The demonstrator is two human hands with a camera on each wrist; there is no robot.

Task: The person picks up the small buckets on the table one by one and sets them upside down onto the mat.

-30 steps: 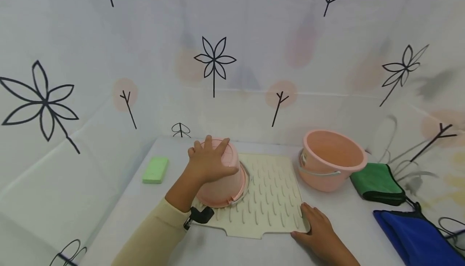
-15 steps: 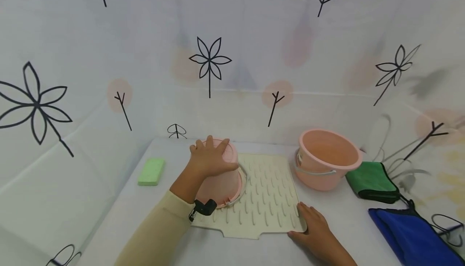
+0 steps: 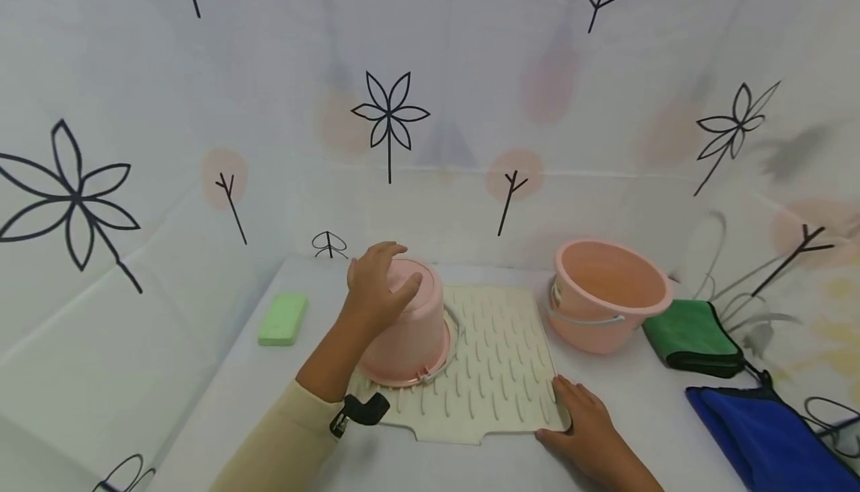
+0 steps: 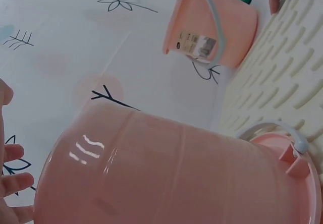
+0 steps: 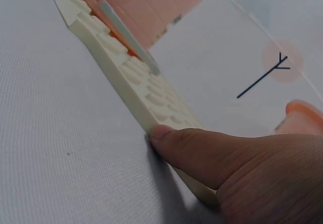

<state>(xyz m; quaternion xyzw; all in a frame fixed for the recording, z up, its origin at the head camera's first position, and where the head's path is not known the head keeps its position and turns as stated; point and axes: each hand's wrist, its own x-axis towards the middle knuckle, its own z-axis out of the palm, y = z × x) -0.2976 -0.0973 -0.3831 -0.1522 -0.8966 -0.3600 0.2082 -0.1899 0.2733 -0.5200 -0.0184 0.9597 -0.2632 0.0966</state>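
Observation:
A pink bucket (image 3: 406,343) stands upside down on the left part of a cream ridged draining board (image 3: 500,357). Over its upturned base is my left hand (image 3: 375,294), fingers spread and thumb across the base. In the left wrist view the fingertips (image 4: 17,183) show beside the base end of the bucket (image 4: 166,173); whether they all touch it I cannot tell. My right hand (image 3: 593,428) holds the board's near right corner, thumb on the front edge and fingers along the right side. The right wrist view shows that thumb (image 5: 186,146) pressed to the edge.
Another pink bucket (image 3: 591,331) stands upright right of the board, handle down. Beyond it lie a folded green cloth (image 3: 695,335) and a folded blue cloth (image 3: 766,432). A light green sponge (image 3: 283,319) is at the left. Patterned white sheeting (image 3: 450,104) rises behind.
My left hand has shifted slightly left and loosened on the upturned bucket, showing more of its base. The right hand stays at the board's corner.

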